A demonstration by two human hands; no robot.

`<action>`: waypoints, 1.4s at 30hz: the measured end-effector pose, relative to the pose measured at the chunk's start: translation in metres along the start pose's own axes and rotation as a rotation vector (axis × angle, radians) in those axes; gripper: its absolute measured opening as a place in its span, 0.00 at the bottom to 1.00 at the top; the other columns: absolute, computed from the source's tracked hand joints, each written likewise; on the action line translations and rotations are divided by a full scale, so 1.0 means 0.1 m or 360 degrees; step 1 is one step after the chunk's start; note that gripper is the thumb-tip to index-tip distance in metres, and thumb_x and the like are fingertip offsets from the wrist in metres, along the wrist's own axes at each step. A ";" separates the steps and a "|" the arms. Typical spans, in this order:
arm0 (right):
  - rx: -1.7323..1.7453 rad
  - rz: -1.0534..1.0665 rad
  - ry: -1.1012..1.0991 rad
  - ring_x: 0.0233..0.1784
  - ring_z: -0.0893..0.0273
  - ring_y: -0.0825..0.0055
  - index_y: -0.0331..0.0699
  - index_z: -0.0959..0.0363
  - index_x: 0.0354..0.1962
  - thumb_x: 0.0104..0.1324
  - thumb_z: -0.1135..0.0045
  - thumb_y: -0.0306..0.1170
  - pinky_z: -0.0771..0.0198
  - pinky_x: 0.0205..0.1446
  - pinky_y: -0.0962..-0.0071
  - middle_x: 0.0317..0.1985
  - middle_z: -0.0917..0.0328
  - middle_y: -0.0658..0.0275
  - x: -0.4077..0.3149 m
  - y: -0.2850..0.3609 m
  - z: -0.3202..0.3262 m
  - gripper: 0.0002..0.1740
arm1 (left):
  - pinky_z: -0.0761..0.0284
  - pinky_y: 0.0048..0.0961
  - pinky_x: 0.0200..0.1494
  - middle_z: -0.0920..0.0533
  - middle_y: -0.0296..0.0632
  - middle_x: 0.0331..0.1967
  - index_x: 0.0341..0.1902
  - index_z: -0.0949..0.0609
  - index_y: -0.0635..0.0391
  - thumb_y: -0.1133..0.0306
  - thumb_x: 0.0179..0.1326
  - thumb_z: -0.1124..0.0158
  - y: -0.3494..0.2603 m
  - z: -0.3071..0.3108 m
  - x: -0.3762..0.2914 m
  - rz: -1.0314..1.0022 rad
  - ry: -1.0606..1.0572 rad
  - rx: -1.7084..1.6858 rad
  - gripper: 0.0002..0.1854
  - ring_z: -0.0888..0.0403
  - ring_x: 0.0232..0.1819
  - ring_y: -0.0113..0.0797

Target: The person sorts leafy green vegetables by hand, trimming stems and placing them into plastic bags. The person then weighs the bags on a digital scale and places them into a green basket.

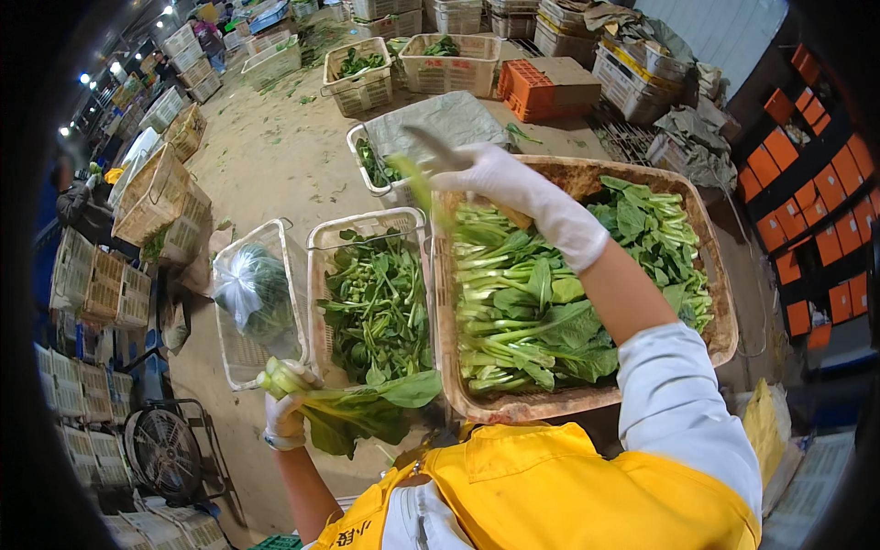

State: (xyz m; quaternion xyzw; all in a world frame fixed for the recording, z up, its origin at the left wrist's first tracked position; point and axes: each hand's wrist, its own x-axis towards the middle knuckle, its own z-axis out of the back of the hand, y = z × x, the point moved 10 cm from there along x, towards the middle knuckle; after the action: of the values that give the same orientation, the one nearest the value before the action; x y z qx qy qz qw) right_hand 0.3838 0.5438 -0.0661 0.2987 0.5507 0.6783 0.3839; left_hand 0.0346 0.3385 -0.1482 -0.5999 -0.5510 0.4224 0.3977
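My left hand (287,412), in a white glove, grips a bunch of leafy greens (364,409). The pale cut stem ends point up and left, and the broad leaves hang to the right. My right hand (491,180), also gloved, is shut on a knife (434,148) with a curved blade and a wooden handle. A blurred green stalk (418,184) is by its fingers; whether they hold it is unclear. Below that hand, a large stained crate (722,330) contains rows of greens (529,295). Loose leaves and stems (375,302) fill a white crate (316,289) left of it.
Further left, a plastic crate (230,344) contains a tied clear bag of greens (254,289). A grey sheet (440,127) covers part of a crate ahead. An orange crate (526,89) stands beyond. A floor fan (165,450) is at lower left; a person (86,203) works at far left.
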 end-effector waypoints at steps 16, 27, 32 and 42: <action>-0.1352 -0.0520 0.0246 0.48 0.24 0.58 0.39 0.25 0.46 0.52 0.37 0.43 0.30 0.52 0.65 0.45 0.22 0.53 -0.19 -2.03 -0.21 0.25 | 0.28 0.35 0.48 0.27 0.40 0.40 0.42 0.26 0.58 0.60 0.38 0.27 -0.07 -0.19 -0.07 -0.0072 0.0174 0.0047 0.27 0.26 0.43 0.37; -0.0068 -0.0238 -0.0921 0.43 0.26 0.78 0.40 0.25 0.49 0.57 0.34 0.42 0.31 0.48 0.74 0.38 0.21 0.66 -1.19 -0.35 1.31 0.24 | 0.29 0.34 0.45 0.26 0.43 0.37 0.39 0.26 0.59 0.63 0.37 0.24 -0.42 -0.50 0.08 -0.0340 0.0322 -0.0079 0.25 0.27 0.41 0.39; 0.0167 0.0356 -0.0614 0.19 0.42 0.90 0.36 0.27 0.51 0.60 0.36 0.40 0.44 0.22 0.86 0.22 0.32 0.79 -1.07 0.90 1.14 0.24 | 0.29 0.35 0.50 0.25 0.46 0.46 0.42 0.24 0.59 0.65 0.37 0.23 -0.72 -1.03 0.27 -0.0411 0.0682 0.0016 0.27 0.26 0.48 0.40; 0.0374 0.0149 0.0316 0.19 0.37 0.90 0.36 0.23 0.33 0.59 0.34 0.37 0.42 0.22 0.86 0.20 0.29 0.76 0.11 1.08 -1.39 0.13 | 0.45 0.35 0.65 0.20 0.34 0.40 0.39 0.18 0.56 0.64 0.37 0.24 -1.19 -1.47 0.49 -0.0205 0.0698 0.0753 0.22 0.28 0.46 0.33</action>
State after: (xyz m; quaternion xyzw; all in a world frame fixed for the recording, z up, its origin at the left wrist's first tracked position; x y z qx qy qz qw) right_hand 0.2424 0.4706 0.0091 0.2983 0.6470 0.6526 0.2580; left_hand 0.1365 0.3952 0.0091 -0.5314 -0.3758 0.3734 0.6611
